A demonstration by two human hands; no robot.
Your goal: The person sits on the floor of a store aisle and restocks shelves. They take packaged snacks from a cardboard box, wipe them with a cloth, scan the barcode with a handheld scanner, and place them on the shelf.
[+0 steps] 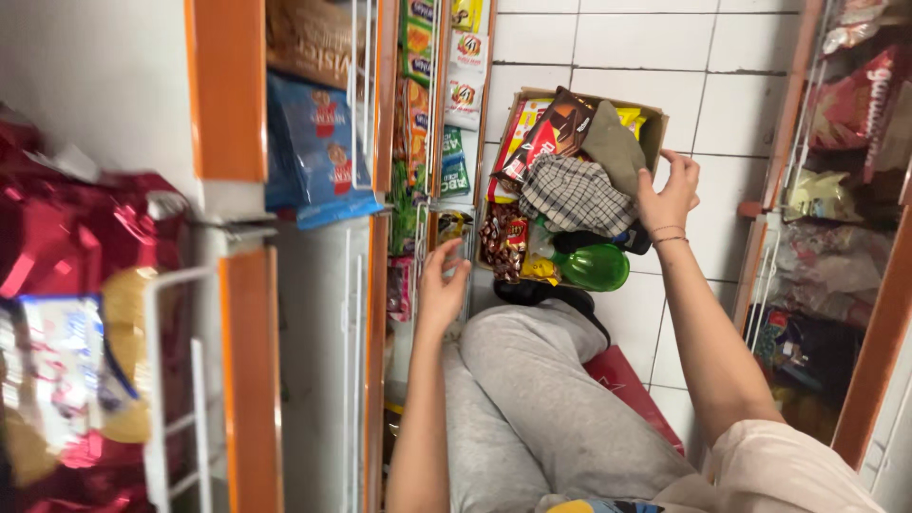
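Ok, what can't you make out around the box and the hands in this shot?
Head view only:
- Box contents: the checked cloth and packets cover what lies beneath.
- Left hand: back faces the camera, so its palm is hidden.
- Right hand: at the box's edge; whether it grips is unclear.
- Red packets at left: blurred and cut off by the frame.

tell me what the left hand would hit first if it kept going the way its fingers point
Probably the near left edge of the cardboard box of snack packets, by the brown packets. The left hand looks empty; depth is unclear.
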